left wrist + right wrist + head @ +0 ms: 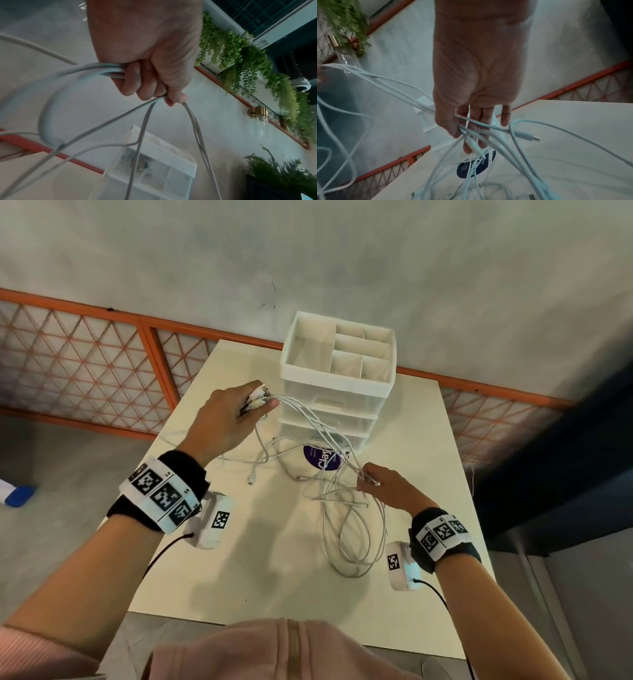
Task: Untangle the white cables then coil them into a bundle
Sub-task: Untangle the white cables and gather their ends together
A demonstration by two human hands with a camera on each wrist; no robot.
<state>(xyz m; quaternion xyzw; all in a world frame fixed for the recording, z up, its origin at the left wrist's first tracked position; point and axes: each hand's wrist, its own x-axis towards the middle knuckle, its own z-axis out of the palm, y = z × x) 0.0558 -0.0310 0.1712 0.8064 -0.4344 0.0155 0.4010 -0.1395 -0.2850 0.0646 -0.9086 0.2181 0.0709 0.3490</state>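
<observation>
Several white cables (352, 532) lie tangled on the cream table (239, 570), with loose loops at the right. My left hand (260, 405) is raised above the table's left part, its fingers curled round a bunch of cable ends with connectors. In the left wrist view the left hand (150, 92) grips the white cables (68, 75), which hang down from it. My right hand (366, 479) is lower, at the right. In the right wrist view the right hand (464, 135) pinches several strands between thumb and fingers, and one connector (536, 138) sticks out free.
A white drawer organizer (339, 361) with open top compartments stands at the table's far middle, just behind the cables. A purple round sticker (322, 457) lies in front of it. An orange-framed mesh fence (85, 354) runs behind the table.
</observation>
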